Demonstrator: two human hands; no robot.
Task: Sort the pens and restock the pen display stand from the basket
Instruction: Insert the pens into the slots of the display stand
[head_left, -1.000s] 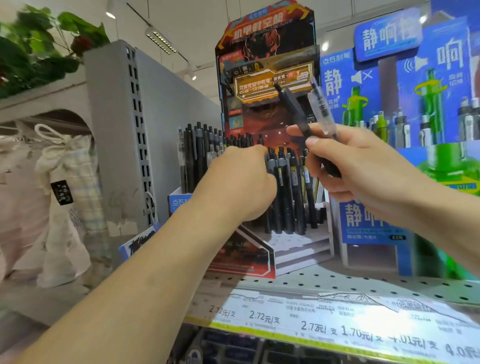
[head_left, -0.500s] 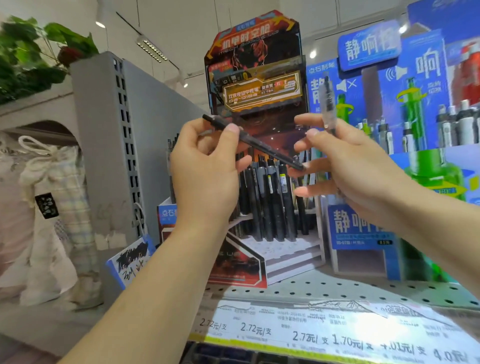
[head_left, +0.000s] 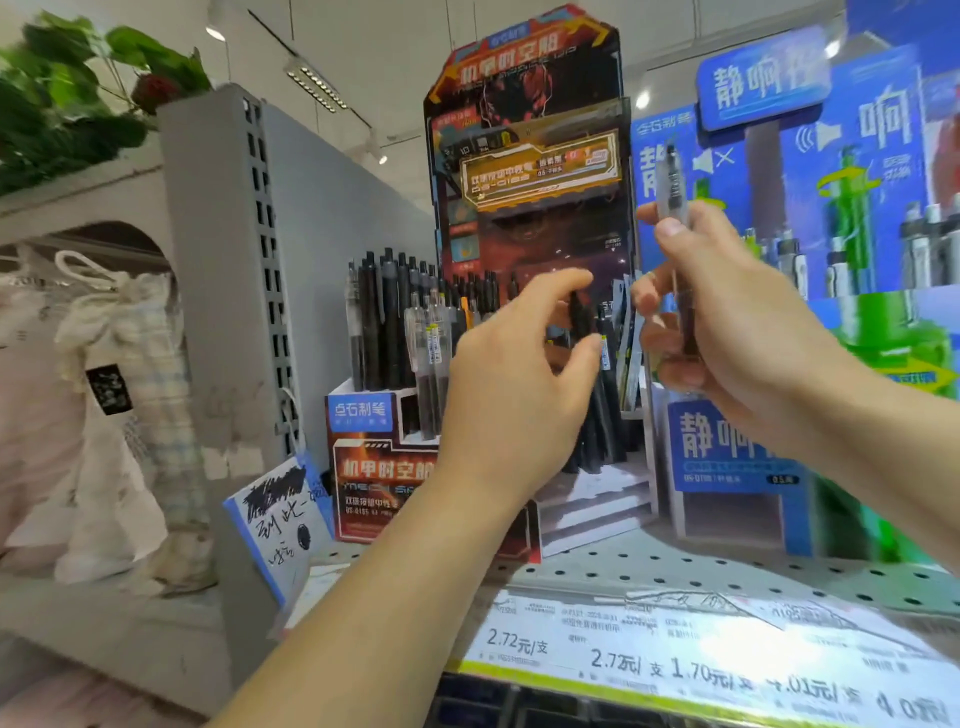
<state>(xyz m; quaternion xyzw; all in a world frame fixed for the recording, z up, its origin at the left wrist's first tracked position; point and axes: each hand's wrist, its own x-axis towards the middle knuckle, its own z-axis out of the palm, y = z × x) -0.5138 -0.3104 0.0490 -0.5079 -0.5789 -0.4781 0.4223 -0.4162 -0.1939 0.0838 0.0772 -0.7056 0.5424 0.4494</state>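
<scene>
bright, even store light falls from ceiling lamps (head_left: 316, 85) overhead. glare washes out the price strip (head_left: 727, 654) along the shelf edge. motion blur softens the blue sign (head_left: 763, 78) and both hands; wide-angle distortion bends the frame's edges.

Two hands: the left hand (head_left: 511, 387) and the right hand (head_left: 727, 322); one clear pen (head_left: 674, 192) in the right hand; one red stand (head_left: 524, 156), its black pens (head_left: 382, 322) too tightly packed to count, with at least two clear ones (head_left: 428, 353) among them; one blue stand (head_left: 737, 447) beside it; one handwritten card (head_left: 278, 519); one price strip (head_left: 675, 660).
</scene>
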